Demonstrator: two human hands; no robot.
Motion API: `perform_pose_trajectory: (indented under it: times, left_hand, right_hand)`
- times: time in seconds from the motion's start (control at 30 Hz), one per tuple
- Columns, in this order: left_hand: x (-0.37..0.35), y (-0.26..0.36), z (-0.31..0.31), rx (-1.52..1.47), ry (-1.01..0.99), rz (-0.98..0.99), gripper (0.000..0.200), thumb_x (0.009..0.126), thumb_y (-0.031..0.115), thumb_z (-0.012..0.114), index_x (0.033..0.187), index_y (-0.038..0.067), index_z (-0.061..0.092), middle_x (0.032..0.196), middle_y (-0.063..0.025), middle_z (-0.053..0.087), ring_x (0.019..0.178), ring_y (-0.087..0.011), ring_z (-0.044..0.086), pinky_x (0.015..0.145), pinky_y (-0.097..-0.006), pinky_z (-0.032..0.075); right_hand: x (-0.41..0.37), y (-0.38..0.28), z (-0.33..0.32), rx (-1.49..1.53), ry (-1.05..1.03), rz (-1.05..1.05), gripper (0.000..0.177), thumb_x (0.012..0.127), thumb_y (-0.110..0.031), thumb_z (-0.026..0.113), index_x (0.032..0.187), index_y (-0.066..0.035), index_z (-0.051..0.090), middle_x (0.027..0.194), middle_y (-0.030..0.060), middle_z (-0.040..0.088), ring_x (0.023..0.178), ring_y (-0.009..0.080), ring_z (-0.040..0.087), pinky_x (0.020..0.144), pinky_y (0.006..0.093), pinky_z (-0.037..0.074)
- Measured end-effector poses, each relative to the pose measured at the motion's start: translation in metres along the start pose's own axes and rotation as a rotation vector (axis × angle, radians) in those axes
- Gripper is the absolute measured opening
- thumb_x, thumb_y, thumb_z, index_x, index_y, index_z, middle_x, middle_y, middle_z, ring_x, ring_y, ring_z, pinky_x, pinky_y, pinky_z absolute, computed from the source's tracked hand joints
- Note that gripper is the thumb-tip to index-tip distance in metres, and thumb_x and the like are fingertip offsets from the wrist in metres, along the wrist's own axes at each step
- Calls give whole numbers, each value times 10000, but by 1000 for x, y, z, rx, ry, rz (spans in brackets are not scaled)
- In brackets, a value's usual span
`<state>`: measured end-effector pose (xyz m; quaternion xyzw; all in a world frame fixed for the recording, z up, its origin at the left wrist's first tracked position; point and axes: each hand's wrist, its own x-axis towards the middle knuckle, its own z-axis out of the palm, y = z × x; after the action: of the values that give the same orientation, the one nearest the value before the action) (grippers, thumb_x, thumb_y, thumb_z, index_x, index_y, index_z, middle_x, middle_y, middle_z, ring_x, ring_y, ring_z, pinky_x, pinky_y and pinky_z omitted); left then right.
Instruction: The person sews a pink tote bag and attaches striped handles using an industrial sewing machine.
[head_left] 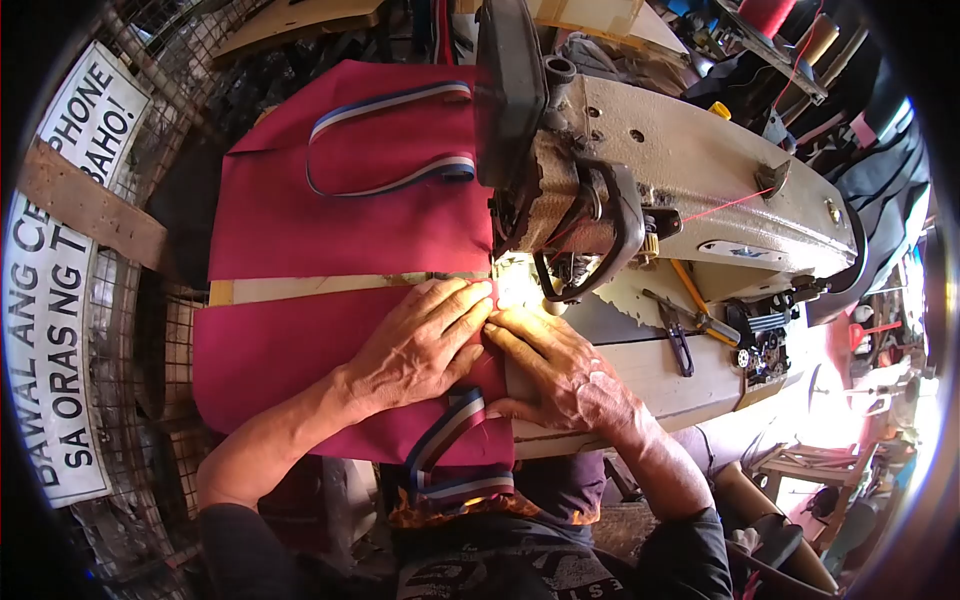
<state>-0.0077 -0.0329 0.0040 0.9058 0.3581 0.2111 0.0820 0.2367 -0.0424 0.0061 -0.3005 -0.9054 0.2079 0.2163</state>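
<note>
Red fabric [350, 230] lies over the sewing table in two panels, with a striped strap [395, 105] looped on the far panel and another striped strap [445, 440] on the near one. Both my hands press on the fabric's right edge, just in front of the lit needle area of the sewing machine [690, 150]. My left hand [425, 340] lies flat with its fingers towards the needle. Beside it, fingertips nearly touching, my right hand [555, 365] rests with its fingers stretched over the edge. The needle itself is hard to make out in the glare.
Thread snips [680, 345], an orange-handled tool [705, 315] and a black metal part [765, 335] lie right of my right hand. A thread stand with a red spool [765, 15] is at the upper right. Wire mesh and a lettered sign [60, 370] stand at the left.
</note>
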Motion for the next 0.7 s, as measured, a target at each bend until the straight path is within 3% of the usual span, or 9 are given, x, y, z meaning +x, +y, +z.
perform_pose_trajectory:
  times: [0.6, 0.7]
  left_hand:
    - [7, -18, 4, 28, 43, 63, 513, 896, 228, 688, 1343, -9, 605, 1345, -169, 604, 1241, -324, 564, 1111, -446, 421]
    - [11, -19, 0, -6, 34, 45, 495, 895, 215, 695, 1328, -11, 614, 1368, -175, 599, 1270, -351, 557, 1115, -460, 435]
  right_hand:
    - [4, -2, 1, -51, 22, 73, 767, 831, -466, 796, 1395, 2, 570, 1452, 177, 546, 1334, 373, 523, 1169, 468, 405]
    - [-26, -6, -13, -249, 181, 144, 721, 835, -402, 818, 1401, -25, 579, 1469, 172, 538, 1366, 369, 509, 1164, 472, 412]
